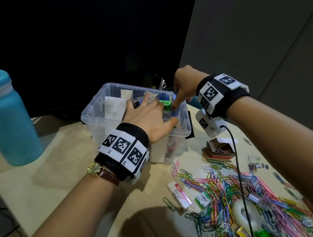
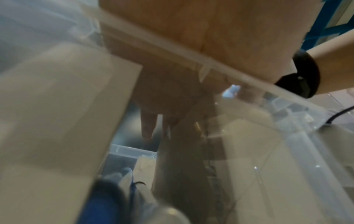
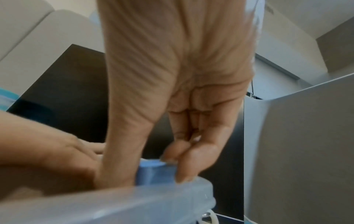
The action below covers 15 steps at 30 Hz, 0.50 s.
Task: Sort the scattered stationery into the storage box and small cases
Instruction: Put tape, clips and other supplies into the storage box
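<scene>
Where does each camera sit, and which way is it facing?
Head: looks down at the clear plastic storage box; both hands and forearms show.
Left wrist: looks along the left hand, seen through the box wall.
Right wrist: looks down the right hand pinching a small blue plastic case.
All three views show the box.

The head view looks forward and down from above onto the desk (image 1: 64, 165), with the clear storage box (image 1: 92, 109) mid-frame. The left wrist view sits close against that box (image 2: 191, 56), peering through its wall. The right wrist view looks along the palm from just above the box's rim (image 3: 134, 201).
</scene>
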{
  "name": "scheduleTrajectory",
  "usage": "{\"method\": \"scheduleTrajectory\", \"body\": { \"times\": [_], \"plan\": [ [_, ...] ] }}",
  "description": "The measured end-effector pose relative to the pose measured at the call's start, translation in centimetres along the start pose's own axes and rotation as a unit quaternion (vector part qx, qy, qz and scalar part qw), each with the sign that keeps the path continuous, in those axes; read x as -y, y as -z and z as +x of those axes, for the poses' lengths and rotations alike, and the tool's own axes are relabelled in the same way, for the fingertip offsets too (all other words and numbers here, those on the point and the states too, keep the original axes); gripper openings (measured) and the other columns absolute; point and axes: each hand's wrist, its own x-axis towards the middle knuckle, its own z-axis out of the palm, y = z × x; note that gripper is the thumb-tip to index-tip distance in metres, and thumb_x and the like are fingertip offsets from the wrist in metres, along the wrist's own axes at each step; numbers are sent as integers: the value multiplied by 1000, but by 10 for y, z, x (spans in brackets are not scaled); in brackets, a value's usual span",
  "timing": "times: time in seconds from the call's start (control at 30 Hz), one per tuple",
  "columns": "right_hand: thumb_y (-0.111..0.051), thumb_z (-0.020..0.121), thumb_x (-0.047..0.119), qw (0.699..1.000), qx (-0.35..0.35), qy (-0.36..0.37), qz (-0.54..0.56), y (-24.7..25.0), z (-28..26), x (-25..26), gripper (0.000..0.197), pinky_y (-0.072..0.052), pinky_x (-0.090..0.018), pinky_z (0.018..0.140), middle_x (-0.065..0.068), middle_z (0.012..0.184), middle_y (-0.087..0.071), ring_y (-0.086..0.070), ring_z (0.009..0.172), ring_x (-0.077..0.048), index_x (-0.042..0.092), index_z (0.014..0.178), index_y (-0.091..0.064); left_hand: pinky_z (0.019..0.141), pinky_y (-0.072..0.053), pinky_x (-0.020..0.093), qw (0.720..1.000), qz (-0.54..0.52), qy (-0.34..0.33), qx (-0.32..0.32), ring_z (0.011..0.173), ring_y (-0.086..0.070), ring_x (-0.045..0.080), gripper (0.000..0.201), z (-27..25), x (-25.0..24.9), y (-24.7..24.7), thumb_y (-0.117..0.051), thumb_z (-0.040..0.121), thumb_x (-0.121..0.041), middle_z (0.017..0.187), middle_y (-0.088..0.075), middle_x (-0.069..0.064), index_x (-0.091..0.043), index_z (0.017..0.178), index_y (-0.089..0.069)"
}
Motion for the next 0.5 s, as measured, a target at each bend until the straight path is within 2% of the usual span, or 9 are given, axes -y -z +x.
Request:
{"method": "scheduleTrajectory", "body": {
  "times": [0.1, 0.17, 0.23, 0.3, 0.4, 0.5],
  "plan": [
    [-93, 51, 44, 1000, 14, -7, -13, -3, -1, 3, 49, -61, -38, 70, -2, 67, -69, -69, 59, -15, 7, 74, -71, 114, -7, 60, 1000, 6, -11, 19, 150, -1, 16, 62, 1, 1, 2, -25, 96, -57, 161, -17, -5, -25, 150, -28],
    [-92, 52, 46, 1000, -8, -10, -10, 0, -7, 0, 53, -60, -36, 72, -1, 76, -71, -69, 67, -17, 10, 88, -75, 115, -6, 60, 999, 6, -14, 37, 150, 1, 14, 62, 2, 1, 3, -24, 97, -56, 162, -12, -6, -27, 152, -23],
    [-90, 57, 46, 999, -51, -10, -8, 2, -13, -6, 51, -55, -33, 70, 3, 85, -70, -65, 78, -18, 18, 96, -74, 115, -4, 59, 999, 9, -12, 45, 150, 3, 14, 62, 2, 1, 4, -24, 98, -55, 162, -9, -7, -26, 153, -20],
    [-87, 63, 46, 997, -80, -6, -16, -2, -19, -9, 41, -47, -30, 66, 6, 89, -70, -63, 84, -18, 24, 96, -75, 115, -3, 59, 999, 11, -9, 50, 150, 3, 14, 63, 2, 0, 5, -24, 98, -55, 163, -6, -7, -26, 153, -18],
    [-82, 72, 47, 993, -111, -14, -40, -13, -23, -7, 34, -40, -30, 64, 3, 94, -70, -59, 82, -20, 26, 98, -76, 115, -1, 58, 998, 13, -3, 69, 149, 6, 12, 65, 3, -1, 6, -24, 99, -55, 163, -2, -8, -24, 155, -12],
    [-72, 82, 50, 991, -117, -29, -60, -20, -24, -6, 32, -39, -32, 67, -1, 94, -65, -53, 80, -22, 24, 101, -74, 115, 0, 57, 996, 26, -8, 83, 149, 7, 11, 65, 4, -1, 7, -22, 100, -54, 163, 1, -8, -22, 156, -9]
  ]
}}
